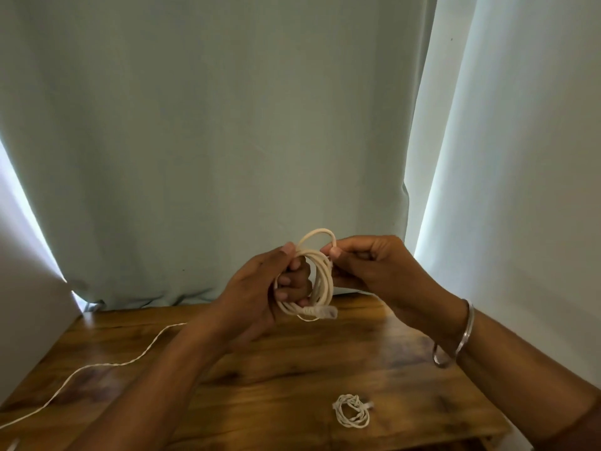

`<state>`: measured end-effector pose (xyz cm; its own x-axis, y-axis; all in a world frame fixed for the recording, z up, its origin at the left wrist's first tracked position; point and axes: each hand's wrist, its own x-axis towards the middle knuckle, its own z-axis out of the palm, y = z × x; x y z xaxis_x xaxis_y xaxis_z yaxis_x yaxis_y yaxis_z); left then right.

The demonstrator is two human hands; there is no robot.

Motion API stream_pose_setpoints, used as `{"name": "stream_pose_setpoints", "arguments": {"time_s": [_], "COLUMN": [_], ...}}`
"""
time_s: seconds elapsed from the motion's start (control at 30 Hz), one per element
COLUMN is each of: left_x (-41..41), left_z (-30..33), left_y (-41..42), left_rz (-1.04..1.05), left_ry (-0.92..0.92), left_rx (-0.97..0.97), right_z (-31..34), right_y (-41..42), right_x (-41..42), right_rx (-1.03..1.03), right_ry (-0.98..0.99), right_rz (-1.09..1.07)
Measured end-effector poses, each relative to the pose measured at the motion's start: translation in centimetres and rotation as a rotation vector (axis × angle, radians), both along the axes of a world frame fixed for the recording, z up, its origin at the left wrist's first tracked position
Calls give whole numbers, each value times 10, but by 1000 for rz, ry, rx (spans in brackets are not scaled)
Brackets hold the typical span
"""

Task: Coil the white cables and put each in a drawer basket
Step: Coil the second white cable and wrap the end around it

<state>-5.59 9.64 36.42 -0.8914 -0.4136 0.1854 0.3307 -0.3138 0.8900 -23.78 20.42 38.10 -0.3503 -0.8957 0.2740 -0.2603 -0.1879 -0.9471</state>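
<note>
- Nearest the camera, on the wooden table (292,379), a small coiled cable (352,415) lies by itself toward the right front, already wound and not yet in any basket.
- A loose thin cable (107,366) trails across the left of the table and runs off the front-left edge; whether it belongs to the coil in hand cannot be told, as the left forearm hides where it leads.
- A metal bangle (455,340) sits on the right wrist.
- Above the table, the left hand (260,288) is curled round the white cable coil (320,278), fingers through the loops and thumb pressing on top, so the bundle is clamped there.
- The right hand (374,265) pinches the topmost loop between thumb and forefinger at the coil's upper right, the other fingers curled in.
- A plug end (323,311) hangs at the bottom of the coil.
- In my judgement the step is laying the last turns. To do it well, keep each new loop the same size as the others, let the left thumb trap it before the right hand lets go, and tuck the free end round the bundle so it does not spring open.
- Behind, a pale green curtain (227,125) hangs to the table's back edge.
- No drawer basket is in view.
</note>
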Motion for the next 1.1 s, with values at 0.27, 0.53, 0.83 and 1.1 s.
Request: {"name": "stream_pose_setpoints", "arguments": {"time_s": [0.27, 0.53, 0.83, 1.1], "left_x": [-6, -8, -15, -13], "left_z": [-1, 6, -13, -21], "left_y": [4, 9, 7, 2], "left_rz": [103, 306, 639, 673], "left_ry": [-67, -196, -206, -68], "left_rx": [0, -170, -830, -952], "right_z": [-6, -7, -8, -10], "right_y": [-2, -2, 0, 4], "right_x": [12, 16, 23, 26], "right_rx": [19, -15, 235, 176], "right_ry": [-325, -321, -406, 13], "right_rz": [-71, -198, 17, 160]}}
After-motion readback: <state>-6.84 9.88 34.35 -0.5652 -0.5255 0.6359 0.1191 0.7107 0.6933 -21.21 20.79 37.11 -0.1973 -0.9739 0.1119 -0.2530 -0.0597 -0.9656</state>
